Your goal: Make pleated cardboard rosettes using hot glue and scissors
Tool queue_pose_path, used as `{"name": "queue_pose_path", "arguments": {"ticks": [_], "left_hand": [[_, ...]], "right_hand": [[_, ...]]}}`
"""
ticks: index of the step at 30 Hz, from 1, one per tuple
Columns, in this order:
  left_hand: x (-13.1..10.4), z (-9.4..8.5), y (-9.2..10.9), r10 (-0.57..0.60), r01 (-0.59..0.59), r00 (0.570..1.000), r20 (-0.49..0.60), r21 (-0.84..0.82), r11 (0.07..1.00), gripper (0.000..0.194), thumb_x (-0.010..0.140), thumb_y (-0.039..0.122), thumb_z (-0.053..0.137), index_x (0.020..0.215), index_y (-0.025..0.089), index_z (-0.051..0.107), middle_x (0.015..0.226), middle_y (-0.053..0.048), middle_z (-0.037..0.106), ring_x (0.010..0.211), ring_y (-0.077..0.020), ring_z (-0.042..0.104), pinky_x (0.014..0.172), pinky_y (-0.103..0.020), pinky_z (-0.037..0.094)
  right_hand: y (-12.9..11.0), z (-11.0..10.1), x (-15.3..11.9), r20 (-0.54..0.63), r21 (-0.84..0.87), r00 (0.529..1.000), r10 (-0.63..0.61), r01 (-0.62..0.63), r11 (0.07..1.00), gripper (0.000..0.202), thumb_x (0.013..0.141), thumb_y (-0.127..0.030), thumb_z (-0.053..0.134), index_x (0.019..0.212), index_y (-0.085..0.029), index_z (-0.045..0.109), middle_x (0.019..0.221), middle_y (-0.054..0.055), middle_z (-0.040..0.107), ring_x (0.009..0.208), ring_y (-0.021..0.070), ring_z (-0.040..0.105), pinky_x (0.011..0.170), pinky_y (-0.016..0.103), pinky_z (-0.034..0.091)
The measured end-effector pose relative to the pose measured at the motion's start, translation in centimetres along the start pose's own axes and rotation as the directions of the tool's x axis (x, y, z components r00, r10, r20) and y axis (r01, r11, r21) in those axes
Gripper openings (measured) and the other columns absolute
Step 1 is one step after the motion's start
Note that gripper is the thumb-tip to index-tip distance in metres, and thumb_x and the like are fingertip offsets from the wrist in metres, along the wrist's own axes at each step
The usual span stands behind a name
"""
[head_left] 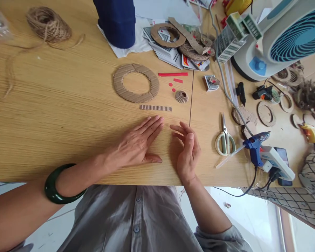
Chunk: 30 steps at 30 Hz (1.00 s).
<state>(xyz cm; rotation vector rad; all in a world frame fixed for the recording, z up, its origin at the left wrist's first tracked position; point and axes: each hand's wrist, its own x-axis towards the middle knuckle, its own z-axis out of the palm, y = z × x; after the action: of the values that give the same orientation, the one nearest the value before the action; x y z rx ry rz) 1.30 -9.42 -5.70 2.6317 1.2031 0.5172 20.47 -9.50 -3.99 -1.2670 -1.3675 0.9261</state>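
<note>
Corrugated cardboard strip [156, 107] lying flat on a wooden counter [54, 133], just beyond the left hand's fingertips. Its long axis runs left to right, the right end very slightly nearer the person; its ridges cross it the short way. The left hand [136, 145] rests palm down, fingers straight and together, thumb spread, holding nothing. The right hand [187, 152] stands on its edge, palm turned inward, half open with loosely curved fingers, also empty.

Beyond the strip, ahead of the left hand, a flat cardboard ring [118, 83] lies. Ahead of the right hand sits a small pleated cardboard cone [182, 96]; past it are two red dots [170, 84], a short red strip [178, 81] and a longer red strip [173, 74], its long axis also left to right. To the right of the right hand, scissors [225, 138] point away from the person, handles near. Farther beyond that hand, a green-and-white box [232, 36] bears lettering too blurred to read, and playing cards [168, 56] show printed designs.
</note>
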Motion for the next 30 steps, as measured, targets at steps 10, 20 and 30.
{"name": "queue_pose_path", "arguments": {"ticks": [10, 20, 30], "left_hand": [[-0.1, -0.6, -0.1, 0.018, -0.019, 1.0, -0.005, -0.073, 0.997, 0.13, 0.079, 0.087, 0.054, 0.165, 0.005, 0.0, 0.169, -0.03, 0.02, 0.159, -0.0388, 0.019, 0.13, -0.053, 0.02], [-0.7, -2.5, -2.9, -0.299, -0.027, 0.918, -0.261, -0.792, 0.609, 0.083, 0.097, 0.075, 0.036, 0.166, 0.034, 0.017, 0.175, -0.006, 0.016, 0.159, -0.0341, 0.021, 0.13, -0.059, 0.022], [-2.7, -4.3, 0.7, -0.643, 0.174, 0.729, -0.233, -0.847, 0.503, 0.03, 0.105, 0.04, 0.051, 0.119, 0.027, 0.074, 0.123, -0.005, 0.075, 0.1, -0.0214, 0.075, 0.089, -0.04, 0.064]], "right_hand": [[-0.1, 0.5, 0.4, 0.022, 0.109, 0.999, 0.047, -0.049, 0.993, 0.038, 0.109, -0.042, 0.038, 0.126, -0.021, 0.065, 0.112, 0.01, 0.078, 0.106, 0.0213, 0.074, 0.093, 0.041, 0.06], [1.4, 0.1, 1.0, -0.024, -0.002, 0.999, 0.026, -0.026, 1.0, 0.03, 0.102, -0.039, 0.052, 0.113, -0.019, 0.071, 0.103, 0.009, 0.079, 0.08, 0.0167, 0.07, 0.079, 0.035, 0.059], [0.1, 0.0, 4.6, 0.334, -0.424, 0.937, -0.097, 0.242, 0.873, 0.023, 0.094, -0.022, 0.056, 0.105, -0.022, 0.077, 0.108, 0.006, 0.078, 0.099, 0.0226, 0.065, 0.074, 0.033, 0.058]]}}
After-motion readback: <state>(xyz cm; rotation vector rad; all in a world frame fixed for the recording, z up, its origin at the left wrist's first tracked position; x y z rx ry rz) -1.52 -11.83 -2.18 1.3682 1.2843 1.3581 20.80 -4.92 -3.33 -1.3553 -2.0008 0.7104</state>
